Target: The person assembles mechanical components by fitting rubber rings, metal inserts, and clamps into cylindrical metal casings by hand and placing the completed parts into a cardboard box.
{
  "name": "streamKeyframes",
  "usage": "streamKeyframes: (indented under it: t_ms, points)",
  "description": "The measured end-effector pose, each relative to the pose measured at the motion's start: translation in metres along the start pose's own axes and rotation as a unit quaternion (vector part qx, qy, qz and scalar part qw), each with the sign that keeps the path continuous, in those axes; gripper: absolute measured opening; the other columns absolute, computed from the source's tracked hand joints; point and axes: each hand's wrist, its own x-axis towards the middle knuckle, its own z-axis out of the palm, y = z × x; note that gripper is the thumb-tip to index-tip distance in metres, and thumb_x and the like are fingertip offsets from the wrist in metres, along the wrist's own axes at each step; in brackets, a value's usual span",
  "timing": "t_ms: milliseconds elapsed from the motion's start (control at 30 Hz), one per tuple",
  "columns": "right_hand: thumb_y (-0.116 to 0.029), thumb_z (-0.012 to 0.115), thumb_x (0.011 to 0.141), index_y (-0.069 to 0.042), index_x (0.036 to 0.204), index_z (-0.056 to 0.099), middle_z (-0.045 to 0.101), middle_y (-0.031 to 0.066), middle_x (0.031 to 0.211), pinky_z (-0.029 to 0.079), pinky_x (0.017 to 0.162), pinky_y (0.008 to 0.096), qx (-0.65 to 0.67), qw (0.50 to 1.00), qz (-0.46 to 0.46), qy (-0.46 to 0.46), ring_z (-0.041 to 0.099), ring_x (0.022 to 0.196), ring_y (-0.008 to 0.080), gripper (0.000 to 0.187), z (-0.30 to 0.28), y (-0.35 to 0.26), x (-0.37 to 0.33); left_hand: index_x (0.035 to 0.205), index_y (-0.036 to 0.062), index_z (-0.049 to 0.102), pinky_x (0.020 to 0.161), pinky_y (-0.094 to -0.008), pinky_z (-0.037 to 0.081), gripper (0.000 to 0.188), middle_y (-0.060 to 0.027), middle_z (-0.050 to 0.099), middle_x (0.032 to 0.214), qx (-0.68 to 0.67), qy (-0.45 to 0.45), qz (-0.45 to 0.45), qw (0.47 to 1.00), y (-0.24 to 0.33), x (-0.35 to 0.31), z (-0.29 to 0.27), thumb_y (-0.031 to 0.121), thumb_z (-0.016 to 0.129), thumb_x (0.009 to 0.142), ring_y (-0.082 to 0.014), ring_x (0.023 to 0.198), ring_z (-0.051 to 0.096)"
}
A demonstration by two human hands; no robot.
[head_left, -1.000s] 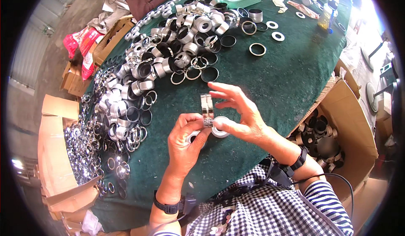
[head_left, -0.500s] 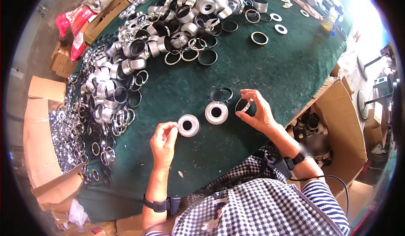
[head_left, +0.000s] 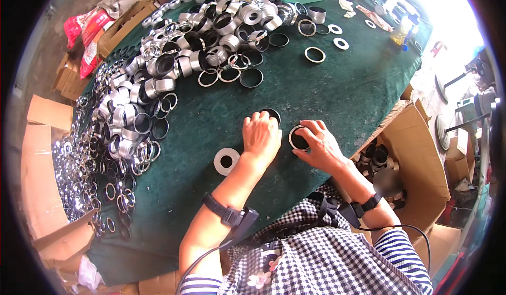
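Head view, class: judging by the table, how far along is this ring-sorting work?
Looks done: one flat white ring lies apart on the green cloth. In hand: the left hand presses on a dark ring, and the right hand has its grip around a silver-rimmed ring. Left: a big heap of metal rings and sleeves lies beyond the hands, so most remains.

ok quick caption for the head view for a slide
Left hand and right hand press metal rings on a green cloth table beside a heap of rings.
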Motion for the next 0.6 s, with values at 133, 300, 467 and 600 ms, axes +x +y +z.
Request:
streamKeyframes:
  t_ms: [133, 300, 467, 600]
  points:
    - [-0.020, 0.083, 0.069, -0.006, 0.112, 0.061, 0.057, 0.0151, 0.125, 0.046, 0.096, 0.0454, 0.053, 0.998, 0.014, 0.003, 0.053, 0.115, 0.0350, 0.050, -0.005, 0.001, 0.006, 0.091, 0.0052, 0.072, 0.077, -0.0351, 0.049, 0.015, -0.0071, 0.065, 0.086, -0.151, 0.008, -0.056, 0.987, -0.011, 0.000, -0.014, 0.018, 0.073, 0.083, -0.0205, 0.080, 0.063]
    - [-0.023, 0.081, 0.072, -0.010, 0.115, 0.061, 0.057, 0.0150, 0.120, 0.046, 0.096, 0.0448, 0.131, 0.989, -0.045, 0.054, 0.053, 0.113, 0.0346, 0.049, -0.006, -0.022, 0.021, 0.108, 0.0006, 0.064, 0.066, -0.0204, 0.044, 0.021, -0.0031, 0.067, 0.089, -0.625, -0.049, -0.277, 0.728, -0.055, -0.051, -0.082, 0.017, 0.064, 0.094, -0.0065, 0.075, 0.056]
    - [-0.019, 0.081, 0.070, -0.011, 0.118, 0.061, 0.054, 0.0146, 0.125, 0.049, 0.094, 0.0453, 0.133, 0.986, -0.101, 0.013, 0.053, 0.112, 0.0345, 0.052, 0.020, -0.052, 0.037, 0.112, 0.0010, 0.062, 0.063, -0.0207, 0.045, 0.020, -0.0019, 0.065, 0.086, -0.683, 0.008, -0.354, 0.639, -0.097, -0.116, -0.080, 0.014, 0.060, 0.097, -0.0070, 0.071, 0.056]
    - [-0.017, 0.081, 0.069, -0.012, 0.121, 0.060, 0.053, 0.0150, 0.127, 0.050, 0.093, 0.0456, 0.081, 0.988, -0.128, 0.000, 0.053, 0.113, 0.0353, 0.057, 0.030, -0.059, 0.036, 0.114, 0.0021, 0.062, 0.058, -0.0202, 0.044, 0.020, -0.0020, 0.066, 0.086, -0.548, 0.047, -0.359, 0.754, -0.097, -0.126, -0.064, 0.012, 0.058, 0.097, -0.0051, 0.067, 0.055]
